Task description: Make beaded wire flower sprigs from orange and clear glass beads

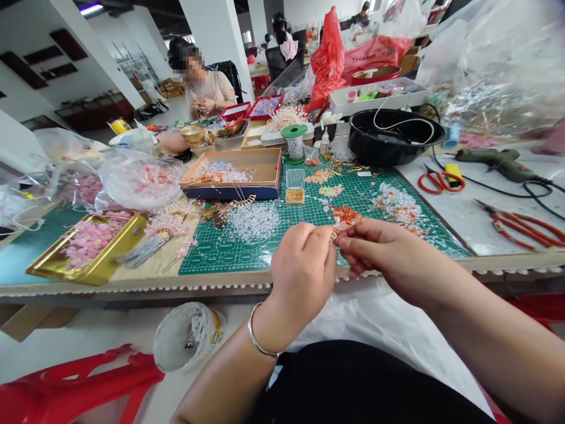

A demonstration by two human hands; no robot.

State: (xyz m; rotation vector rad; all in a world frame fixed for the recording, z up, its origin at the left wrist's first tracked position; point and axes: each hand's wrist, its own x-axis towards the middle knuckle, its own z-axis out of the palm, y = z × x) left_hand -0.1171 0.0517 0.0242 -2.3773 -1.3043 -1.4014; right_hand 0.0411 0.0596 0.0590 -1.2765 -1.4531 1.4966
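My left hand (304, 277), with a silver bangle on its wrist, is closed around one end of a small gold-coloured ornament (334, 233) with clear beads. On its other side my right hand (375, 244) pinches the same piece between thumb and fingers. The hands nearly meet at the front edge of the green cutting mat (229, 250). Right behind them lie orange beads (346, 214), partly hidden by the fingers. A heap of clear beads (251, 221) is left of them. Much of the ornament is covered by my fingers.
Pliers (521, 227), scissors (441, 181) and a glue gun (498, 159) lie at right. A black basin (392, 141) and a cardboard box (260, 162) stand behind. A gold tin (95, 268) holds pink flowers. Another person (212, 88) sits across. A bucket (179, 338) stands on the floor.
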